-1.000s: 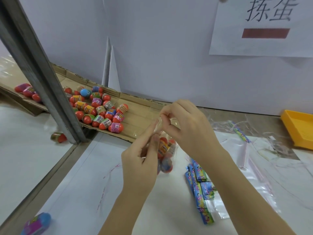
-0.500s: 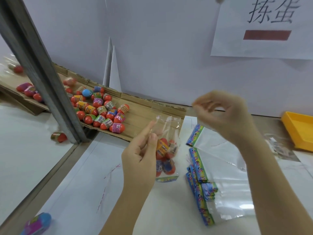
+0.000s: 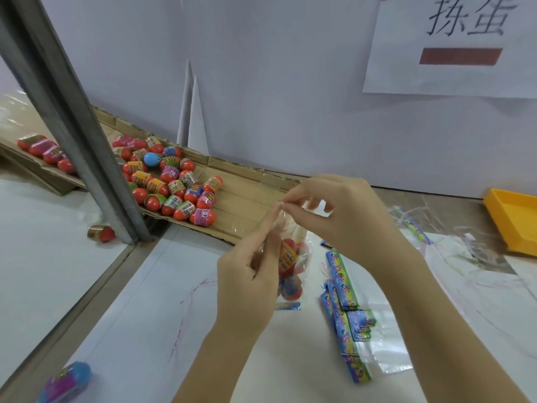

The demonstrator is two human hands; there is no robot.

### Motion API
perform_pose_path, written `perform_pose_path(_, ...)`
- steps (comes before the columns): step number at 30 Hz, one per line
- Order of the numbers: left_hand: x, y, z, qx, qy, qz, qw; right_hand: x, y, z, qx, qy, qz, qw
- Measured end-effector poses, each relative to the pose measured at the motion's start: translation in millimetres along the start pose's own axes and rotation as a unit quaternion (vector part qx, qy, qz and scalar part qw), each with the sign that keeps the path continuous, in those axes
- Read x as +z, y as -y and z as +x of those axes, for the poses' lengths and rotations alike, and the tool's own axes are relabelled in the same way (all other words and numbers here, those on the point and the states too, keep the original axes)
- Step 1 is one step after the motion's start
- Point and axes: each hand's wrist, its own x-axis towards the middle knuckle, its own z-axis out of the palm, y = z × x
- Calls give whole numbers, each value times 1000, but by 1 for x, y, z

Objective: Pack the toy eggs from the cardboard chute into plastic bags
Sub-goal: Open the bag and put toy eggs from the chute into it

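The white table fills the foreground, and along its far edge lies the flat cardboard chute, sloping past a grey metal post. On the chute's left part sits the heap of toy eggs: glossy red-orange shells, each banded with a printed wrap in yellow, green, pink or blue, lying on their sides and touching one another; a plain blue one sits among them. In front of the chute, above the table, the two hands meet. The left hand stands upright, its thumb and forefinger pinching the upper part of a clear plastic bag; the right hand pinches the bag's top edge just beside them. The bag hangs between the hands with several red eggs inside, one with a yellow wrap, and a coloured strip at its bottom. To the right lies a stack of empty bags with blue-green printed strips. A stray egg lies by the post's foot.
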Motion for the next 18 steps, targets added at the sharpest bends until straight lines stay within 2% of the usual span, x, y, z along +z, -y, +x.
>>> perform_pose_path(4,0,0,0,21,-1,13,1000,0,-4,-1,3,-1,19,1000)
perform_pose_path(10,-1,-2,0,28,-4,36,999,-3,-4,-1,-7,42,10,999)
perform_pose_path(18,2,0,-2,12,-6,42,999,1,-1,-2,-3,-26,-22,999)
